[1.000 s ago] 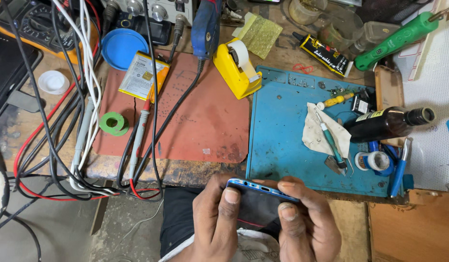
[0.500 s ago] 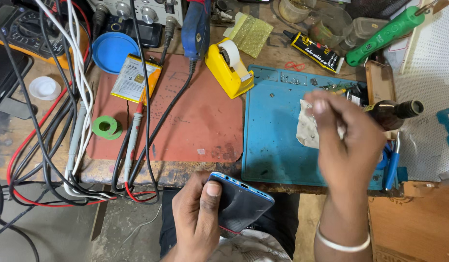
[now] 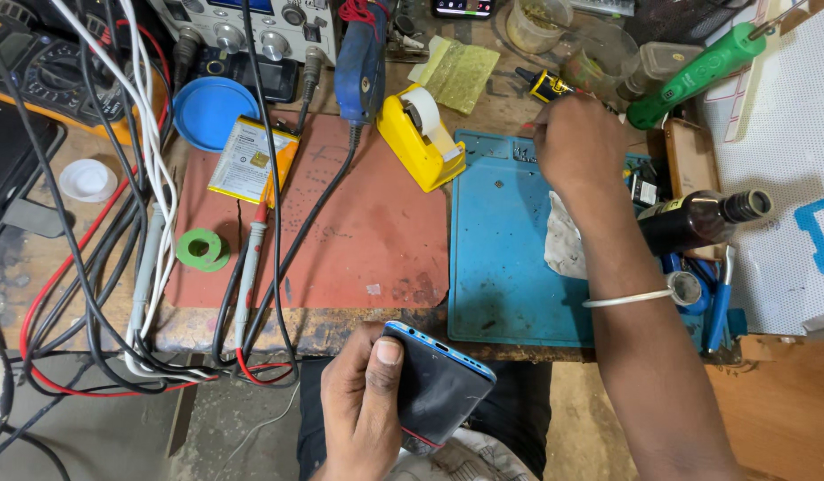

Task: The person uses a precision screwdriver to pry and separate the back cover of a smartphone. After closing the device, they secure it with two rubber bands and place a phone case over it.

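My left hand (image 3: pixel 363 405) is wrapped around a dark phone (image 3: pixel 438 387) with a blue edge, thumb pressed across its face, holding it low in front of the bench edge, over my lap. My right hand (image 3: pixel 576 142) is stretched out over the far corner of the blue work mat (image 3: pixel 501 258), fingers bunched together near a small yellow-and-black tool (image 3: pixel 548 85); I cannot tell whether they have actually closed on anything, since the back of the hand hides the fingertips. As for containers: a clear plastic cup (image 3: pixel 599 53) stands just beyond that hand, and a round tub (image 3: pixel 529 25) sits beside it with something pale inside (too blurred to identify). A brown glass bottle (image 3: pixel 697 218) lies on its side at the right of the mat, its open neck pointing right; its contents do not show through the dark glass. A blue round lid (image 3: pixel 209 111) lies at the top left of the red mat (image 3: pixel 367 223), and a small white cap (image 3: pixel 88 180) sits left of the cables. A yellow tape dispenser (image 3: pixel 418 134) straddles the two mats, a flat battery pack (image 3: pixel 251 162) lies on the red one, and a crumpled white cloth (image 3: pixel 563 240) rests on the blue mat under my forearm.
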